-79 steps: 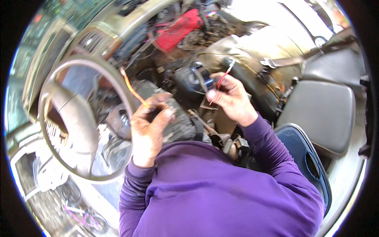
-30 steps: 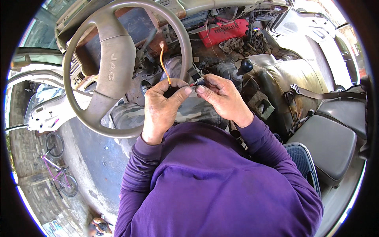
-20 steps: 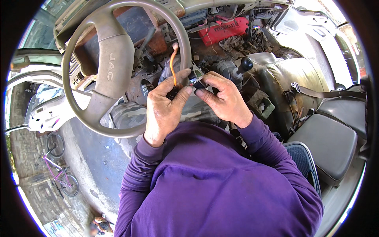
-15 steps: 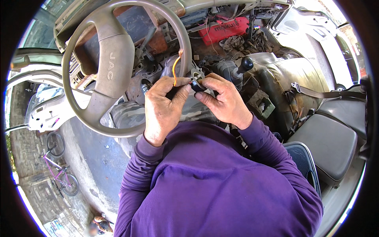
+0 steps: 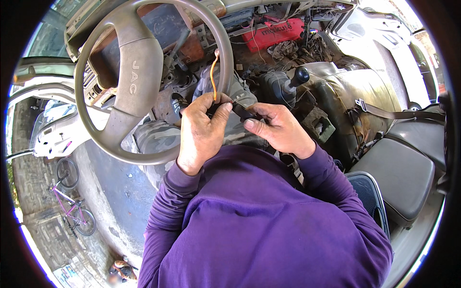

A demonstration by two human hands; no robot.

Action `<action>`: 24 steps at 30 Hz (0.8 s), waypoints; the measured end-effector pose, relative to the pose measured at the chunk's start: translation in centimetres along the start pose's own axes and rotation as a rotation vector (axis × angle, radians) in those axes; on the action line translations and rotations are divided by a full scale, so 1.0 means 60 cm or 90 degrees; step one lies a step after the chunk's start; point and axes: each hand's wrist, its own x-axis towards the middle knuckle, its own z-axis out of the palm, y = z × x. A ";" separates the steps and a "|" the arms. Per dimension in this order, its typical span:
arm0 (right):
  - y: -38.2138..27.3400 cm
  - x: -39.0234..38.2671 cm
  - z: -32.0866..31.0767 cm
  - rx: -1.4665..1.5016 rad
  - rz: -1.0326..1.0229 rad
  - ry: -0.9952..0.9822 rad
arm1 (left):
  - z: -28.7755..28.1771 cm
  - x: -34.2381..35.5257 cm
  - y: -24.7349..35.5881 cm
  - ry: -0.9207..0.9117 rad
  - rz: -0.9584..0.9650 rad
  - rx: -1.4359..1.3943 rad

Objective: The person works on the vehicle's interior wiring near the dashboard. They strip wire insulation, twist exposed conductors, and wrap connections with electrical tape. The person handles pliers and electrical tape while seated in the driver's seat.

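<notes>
My left hand [image 5: 202,128] is closed in a pinch on an orange wire [image 5: 213,77], which rises from between thumb and forefinger to a bare-looking tip near the steering wheel rim. My right hand [image 5: 282,127] grips a small black thing [image 5: 243,112], seemingly a roll of black tape, partly covered by its fingers. The black thing reaches over to the left fingertips. Both hands are held close together above my lap, just right of the steering wheel [image 5: 139,79].
To the right stands a gear lever [image 5: 300,76] beside a worn seat [image 5: 365,86]. A red case [image 5: 273,34] lies in the opened-up dashboard area among loose wires and rags. A seat belt [image 5: 403,114] crosses at the right. Outside on the left is a bicycle [image 5: 72,206].
My right hand has moved slightly right and down, away from the left, and the black thing has tilted so its pale ring no longer shows. The orange wire has straightened a little.
</notes>
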 end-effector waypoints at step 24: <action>0.009 0.035 -0.046 -0.110 -0.231 -0.014 | -0.002 -0.007 0.014 -0.095 0.016 0.022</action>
